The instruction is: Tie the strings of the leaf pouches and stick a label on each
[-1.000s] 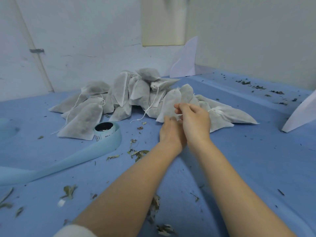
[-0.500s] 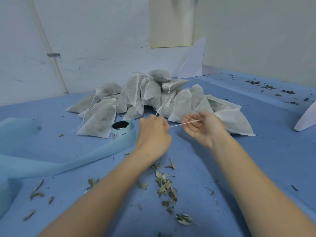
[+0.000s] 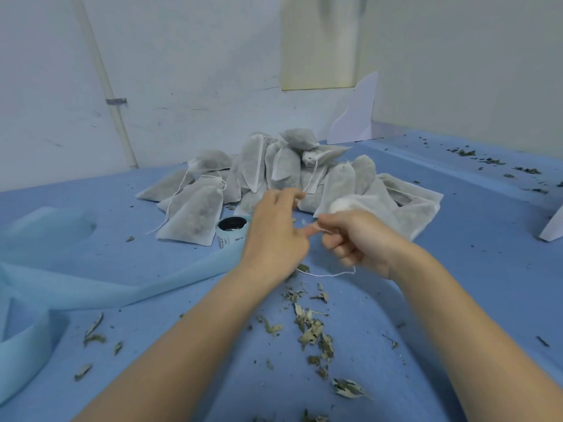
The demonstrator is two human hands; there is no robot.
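The left hand (image 3: 275, 236) and right hand (image 3: 356, 239) were close together over the worktop (image 3: 457, 284), working the white string (image 3: 326, 274) of one leaf pouch (image 3: 359, 205). The right hand's fingers were curled round the string just below the pouch's gathered white neck, which stood out above its knuckles; a loose length of string trailed beneath both wrists. The left hand's fingers were bent too, and seemed to pinch the string near the right thumb, though blur made that grip uncertain. The held pouch lay at the front of the pile of pouches (image 3: 283, 172), touching its neighbours

The likely trouble was the knot slipping before it was drawn tight, since the string was thin and the neck only bunched; a slack tie could let leaves spill. A hard pull might also drag neighbouring pouches off the heap, as other strings hung loose among them. The label roll (image 3: 233, 228) stood just beside the left hand and could be knocked over by it

The worktop was covered in blue sheeting, rumpled and dipped in places, and littered with dried leaf scraps (image 3: 310, 327). A pale blue strip (image 3: 91, 290) ran from the roll away leftwards. Behind were scuffed white walls, a thin pipe (image 3: 105, 83) on the left, and a pale panel (image 3: 316, 41) near the corner
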